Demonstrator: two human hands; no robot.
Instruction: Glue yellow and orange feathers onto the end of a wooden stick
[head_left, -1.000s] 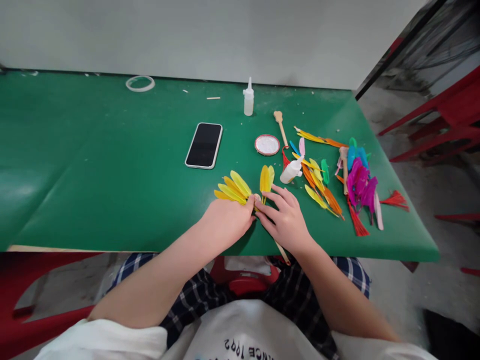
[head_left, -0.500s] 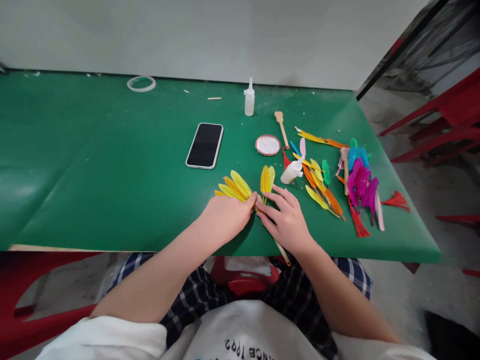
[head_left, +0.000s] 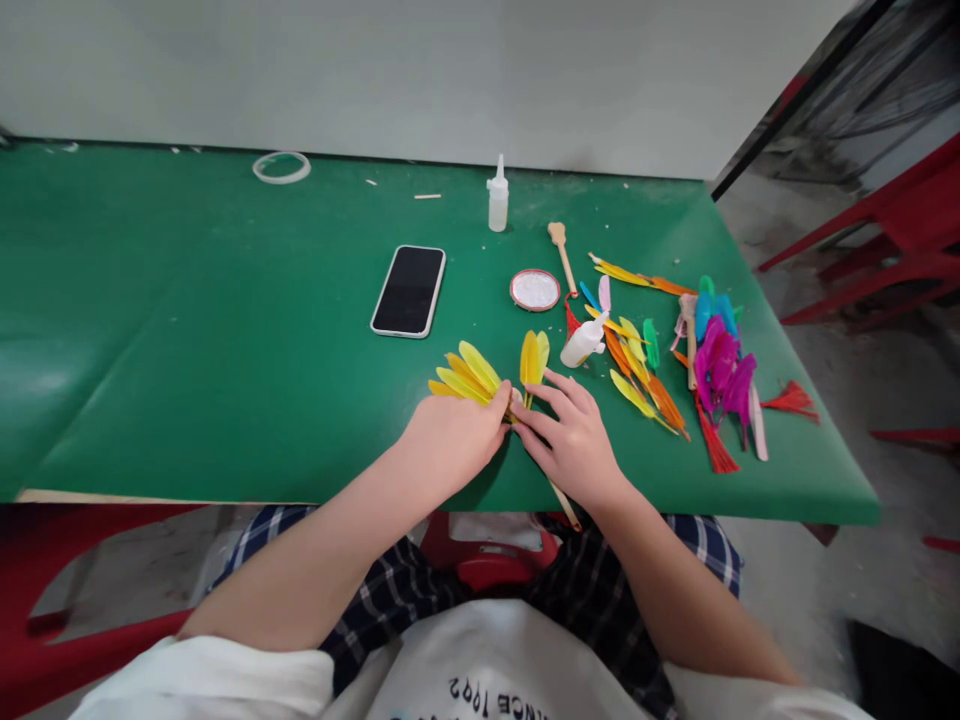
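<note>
My left hand (head_left: 451, 440) lies on the green table (head_left: 195, 330) with its fingertips pressed onto the quill ends of a fan of yellow feathers (head_left: 466, 376). My right hand (head_left: 574, 440) rests just to the right, fingers stretched flat, its fingertips touching the base of a second pair of yellow feathers (head_left: 533, 358). A thin wooden stick (head_left: 564, 503) runs out from under my right hand toward the table's front edge. The point where both feather groups meet is hidden by my fingers.
A dark phone (head_left: 409, 290) lies behind my hands. A glue bottle (head_left: 497, 196) stands at the back, another (head_left: 583, 342) lies tipped near a round white lid (head_left: 535, 290). Loose coloured feathers (head_left: 716, 365) and a wooden spoon-shaped stick (head_left: 561, 255) are at the right. A clear ring (head_left: 280, 167) sits far back.
</note>
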